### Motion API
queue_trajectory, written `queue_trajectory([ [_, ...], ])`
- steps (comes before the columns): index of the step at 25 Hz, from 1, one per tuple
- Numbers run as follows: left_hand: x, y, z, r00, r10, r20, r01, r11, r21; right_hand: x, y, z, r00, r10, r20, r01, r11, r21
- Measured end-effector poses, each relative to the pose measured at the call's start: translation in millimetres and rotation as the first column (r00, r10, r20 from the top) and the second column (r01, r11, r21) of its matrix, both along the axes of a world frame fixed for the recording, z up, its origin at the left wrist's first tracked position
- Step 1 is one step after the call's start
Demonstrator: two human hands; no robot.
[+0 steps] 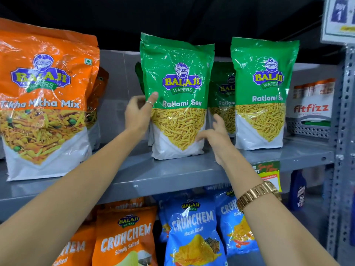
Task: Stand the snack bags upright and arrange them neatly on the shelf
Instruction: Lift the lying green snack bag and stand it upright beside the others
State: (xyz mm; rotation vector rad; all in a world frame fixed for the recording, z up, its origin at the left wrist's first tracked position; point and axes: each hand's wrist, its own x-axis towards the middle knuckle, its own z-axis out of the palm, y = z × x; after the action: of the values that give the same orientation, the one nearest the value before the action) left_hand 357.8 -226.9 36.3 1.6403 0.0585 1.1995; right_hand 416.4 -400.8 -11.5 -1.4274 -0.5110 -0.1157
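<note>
The middle green bag (177, 96) stands upright on the grey shelf (172, 173), near the front edge, with a second green bag (263, 93) upright to its right and a third green bag (222, 96) set further back between the two. A big orange bag (44, 96) stands at the left, well apart.

Left hand (139, 112) is on the middle bag's left edge approx. halfway up — thumb laid on the front face, fingers (134, 101) curled round toward the back, so it looks like a light pinch on the side seam, not a full clamp. Right hand (215, 135) is spread, fingers (218, 120) loose, thumb touching the bag's lower right corner; it grips nothing, more a steadying touch.

Handling, as a guess: the bag is a glossy film pouch, prob. slippery, soft in the upper half where it's mostly air, heavier low down where the contents sit. Squeezing the middle would crush the snack inside — brittle stuff. Best hold is the side seams or the top seal, w/ a flat palm low down to square the base. It seems to stand on its own flat bottom, so small nudges at the base should line it up with the neighbour bag; pushing up high would likely just tip it.
</note>
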Motion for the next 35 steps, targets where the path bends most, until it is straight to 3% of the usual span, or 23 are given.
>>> queue_trajectory([
  [2,-5.5,0.7,-0.4,0.915,0.308,0.262,-0.359,0.917,0.175,1.6,-16.2,2.3,0.979,-0.203,0.017,0.196,0.963,0.183],
  [5,-8.5,-9.0,0.2,0.739,0.465,0.488,-0.618,0.755,0.217,15.2,-57.3,11.7,0.908,-0.417,-0.039,0.41,0.864,0.292],
  [7,-6.5,-28.2,-3.2,0.698,0.471,0.539,-0.652,0.729,0.207,28.9,-90.7,17.7,0.877,-0.481,-0.026,0.47,0.842,0.264],
  [11,11.2,-82.3,-18.2,0.75,0.374,0.545,-0.586,0.759,0.285,59.8,-147.3,14.0,0.786,-0.616,0.06,0.596,0.78,0.193],
  [14,33.4,-123.7,-31.4,0.878,0.268,0.398,-0.438,0.786,0.437,90.1,-173.8,-4.1,0.862,-0.492,0.125,0.497,0.867,-0.016],
  [16,53.3,-143.0,-42.0,0.979,0.203,0.033,-0.19,0.826,0.53,106.2,-180.5,-12.1,0.943,-0.323,0.077,0.331,0.936,-0.123],
  [18,74.3,-160.1,-49.6,0.905,0.176,-0.388,0.069,0.838,0.541,118.1,-183.2,-12.1,0.978,-0.207,0.024,0.209,0.969,-0.135],
  [20,88.5,-171.1,-53.5,0.803,0.16,-0.574,0.225,0.811,0.541,122.8,-184.0,-13.2,0.986,-0.16,0.052,0.168,0.967,-0.194],
  [23,96.6,-179.1,-54.7,0.762,0.131,-0.635,0.271,0.826,0.495,121.7,-187.0,-17.9,0.989,-0.107,0.106,0.132,0.956,-0.261],
  [27,92.9,-182.5,-52.3,0.741,0.182,-0.646,0.218,0.845,0.488,116.7,-188.7,-19.2,0.967,-0.131,0.219,0.2,0.922,-0.331],
  [35,84.5,-188.5,-51.6,0.77,0.187,-0.61,0.164,0.866,0.472,114.5,-187.4,-20.6,0.961,-0.154,0.23,0.223,0.925,-0.309],
])
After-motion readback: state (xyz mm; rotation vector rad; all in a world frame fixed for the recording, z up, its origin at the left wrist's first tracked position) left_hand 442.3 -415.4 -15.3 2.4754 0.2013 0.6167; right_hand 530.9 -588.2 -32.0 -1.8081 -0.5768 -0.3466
